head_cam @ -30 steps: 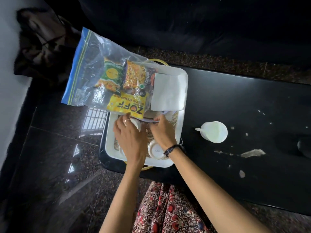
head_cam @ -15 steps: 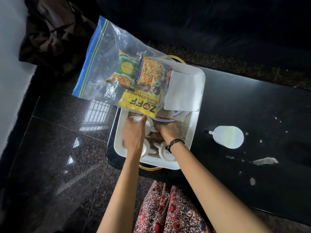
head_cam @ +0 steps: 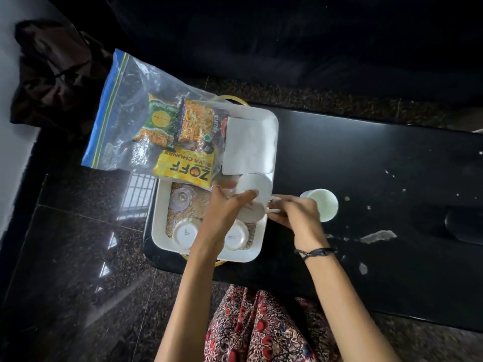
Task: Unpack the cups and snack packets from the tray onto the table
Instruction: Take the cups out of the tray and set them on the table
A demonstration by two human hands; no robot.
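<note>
Holding a white cup (head_cam: 254, 190) up over the right side of the tray (head_cam: 160, 226), both hands are on it at once. The left hand (head_cam: 224, 207) has its fingers wrapped against the cup's near side, and the right hand (head_cam: 294, 212) is pinching the handle end, which pokes out to the right. The cup looks tipped on its side and it's a bit blurry, so can't say more than that.

The tray is white with a woven mat inside, sitting at the left end of a black table (head_cam: 366, 165). At its near edge there are two more cups upside down, one on the left (head_cam: 184, 232) and one on the right (head_cam: 235, 236), partly under the left forearm. A small clear glass piece (head_cam: 180, 198) sits further in, on the left.

A zip bag (head_cam: 130, 113) full of snack packets (head_cam: 183, 171) lies across the far end of the tray and hangs off to the left. A folded white napkin (head_cam: 248, 145) is right beside it. One cup (head_cam: 322, 203) is already out on the table, just right of the tray.
</note>
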